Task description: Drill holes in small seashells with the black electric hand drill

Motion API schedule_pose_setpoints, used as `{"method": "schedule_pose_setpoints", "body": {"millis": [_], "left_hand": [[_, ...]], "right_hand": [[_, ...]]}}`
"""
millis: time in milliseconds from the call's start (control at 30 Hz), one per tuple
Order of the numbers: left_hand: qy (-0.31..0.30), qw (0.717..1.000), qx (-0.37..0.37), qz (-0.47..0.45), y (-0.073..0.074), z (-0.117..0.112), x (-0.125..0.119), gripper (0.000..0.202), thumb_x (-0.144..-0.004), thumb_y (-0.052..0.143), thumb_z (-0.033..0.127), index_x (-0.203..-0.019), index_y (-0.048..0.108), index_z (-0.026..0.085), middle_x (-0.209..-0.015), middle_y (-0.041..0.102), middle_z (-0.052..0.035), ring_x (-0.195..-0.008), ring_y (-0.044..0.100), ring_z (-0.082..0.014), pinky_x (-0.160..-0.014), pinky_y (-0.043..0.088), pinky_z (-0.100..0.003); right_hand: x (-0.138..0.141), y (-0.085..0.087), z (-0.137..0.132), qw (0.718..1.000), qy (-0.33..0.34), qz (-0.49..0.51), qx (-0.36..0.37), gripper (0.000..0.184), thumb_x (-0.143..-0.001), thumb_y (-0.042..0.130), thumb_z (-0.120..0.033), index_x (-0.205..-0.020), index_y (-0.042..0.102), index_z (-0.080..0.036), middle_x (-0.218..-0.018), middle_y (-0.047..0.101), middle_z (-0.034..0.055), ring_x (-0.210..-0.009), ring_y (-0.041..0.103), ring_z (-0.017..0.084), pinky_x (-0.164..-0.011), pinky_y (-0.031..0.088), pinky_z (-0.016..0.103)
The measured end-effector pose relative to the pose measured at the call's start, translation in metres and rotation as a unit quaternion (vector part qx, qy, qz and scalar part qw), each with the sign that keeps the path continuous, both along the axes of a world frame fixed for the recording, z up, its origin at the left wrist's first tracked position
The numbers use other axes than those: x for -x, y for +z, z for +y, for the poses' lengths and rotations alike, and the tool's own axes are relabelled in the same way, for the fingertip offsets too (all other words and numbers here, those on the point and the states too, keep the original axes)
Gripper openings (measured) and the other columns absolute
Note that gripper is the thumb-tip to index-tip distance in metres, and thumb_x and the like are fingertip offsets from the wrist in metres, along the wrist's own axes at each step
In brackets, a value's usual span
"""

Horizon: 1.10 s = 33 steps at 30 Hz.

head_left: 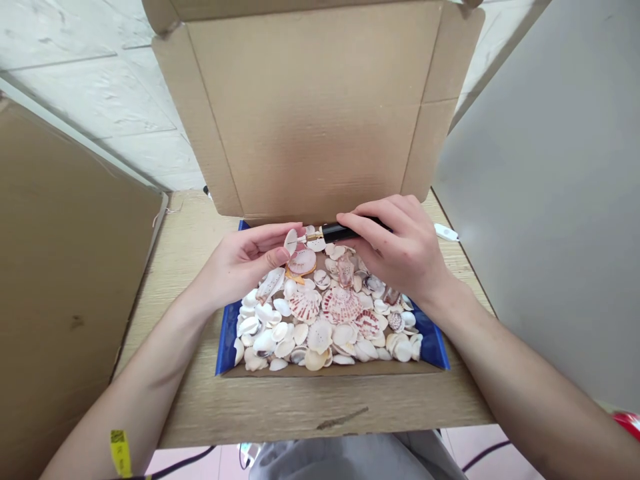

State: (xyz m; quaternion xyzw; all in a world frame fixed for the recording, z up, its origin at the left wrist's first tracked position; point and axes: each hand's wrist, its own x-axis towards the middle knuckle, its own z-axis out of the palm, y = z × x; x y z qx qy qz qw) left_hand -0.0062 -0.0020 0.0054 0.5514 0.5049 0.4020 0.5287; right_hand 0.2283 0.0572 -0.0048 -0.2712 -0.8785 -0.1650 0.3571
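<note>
My left hand [237, 263] pinches a small white seashell [291, 241] upright between thumb and fingers. In my right hand [407, 250] is a slim black hand drill [339, 232] with a brass-coloured chuck. Its thin bit points left and meets the shell's face; whether it has gone through I cannot tell. Both hands are above the far part of a shallow cardboard box with blue sides [230, 340], which is filled with loose shells. Among them are red-striped scallop shells [341, 305] and a pinkish shell [302, 262] dotted with several small holes.
The box's tall cardboard lid [310, 113] stands open behind the shells. The box rests on a wooden tabletop [280, 407]. A large cardboard panel [65, 247] rises at left, a grey panel [550, 200] at right. A small white device [446, 232] lies by the right edge.
</note>
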Motion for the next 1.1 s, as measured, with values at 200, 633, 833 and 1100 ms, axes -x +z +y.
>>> {"method": "schedule_pose_setpoints", "body": {"millis": [200,633,833,1100], "left_hand": [[0.003,1.000,-0.005,0.008,0.0007,-0.0005,0.0000,0.039,-0.084,0.070,0.034,-0.119,0.066,0.019,-0.126,0.068,-0.0070,-0.110,0.068,-0.0211,-0.092,0.056,-0.029],[0.008,1.000,0.004,0.027,-0.0005,-0.0010,0.0027,0.048,-0.085,0.066,0.044,-0.127,0.063,0.022,-0.122,0.070,-0.0081,-0.111,0.067,-0.0266,-0.096,0.054,-0.039],[-0.018,0.999,-0.007,0.037,0.0003,-0.0010,0.0047,0.042,-0.085,0.067,0.043,-0.123,0.066,0.025,-0.129,0.066,-0.0052,-0.121,0.061,-0.0268,-0.104,0.049,-0.039],[-0.010,0.999,-0.001,0.045,0.0021,-0.0006,0.0042,0.044,-0.085,0.065,0.044,-0.124,0.065,0.023,-0.130,0.064,-0.0060,-0.120,0.061,-0.0265,-0.103,0.050,-0.036]], "right_hand": [[0.0005,-0.0015,0.0001,1.000,-0.008,0.012,-0.002,0.013,-0.090,0.060,-0.023,-0.100,0.065,-0.018,-0.090,0.070,0.0048,-0.078,0.057,0.016,-0.067,0.038,0.031],[-0.0013,-0.0017,0.0001,0.999,0.006,0.033,0.001,0.018,-0.089,0.062,-0.029,-0.104,0.064,-0.018,-0.090,0.070,0.0060,-0.078,0.058,0.017,-0.066,0.041,0.032],[0.0000,0.0030,-0.0023,0.998,-0.018,0.056,0.004,0.013,-0.089,0.061,-0.027,-0.100,0.067,-0.022,-0.091,0.071,0.0054,-0.081,0.061,0.019,-0.070,0.044,0.034],[-0.0004,0.0002,-0.0037,0.997,-0.021,0.022,0.071,0.028,-0.092,0.055,-0.040,-0.102,0.066,-0.017,-0.089,0.070,0.0070,-0.076,0.062,0.016,-0.063,0.044,0.029]]}}
